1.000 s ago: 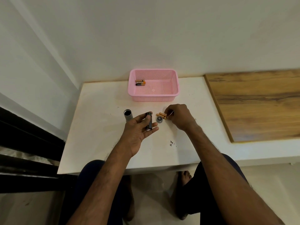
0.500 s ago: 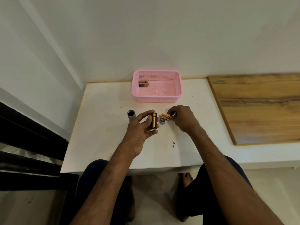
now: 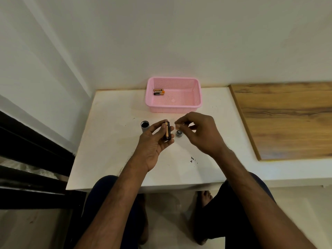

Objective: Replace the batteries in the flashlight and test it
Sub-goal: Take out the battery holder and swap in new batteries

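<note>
Batteries: right hand (image 3: 199, 130) had come up off the table since approx 1 s ago, when it was picking at the loose cells beside the tail cap (image 3: 179, 133); it hung just right of the battery holder (image 3: 166, 131), thumb and forefinger pinched on what looked like one cell, too blurred to be sure. Left hand (image 3: 154, 141) kept the holder clamped between thumb and fingers, one copper-coloured cell already seated. Likely next: 2nd cell goes in. Flashlight tube (image 3: 144, 125) stood open-ended on the table (image 3: 115, 141). Two cells lay in the pink basket (image 3: 196, 97). No brand or lettering legible.
</note>
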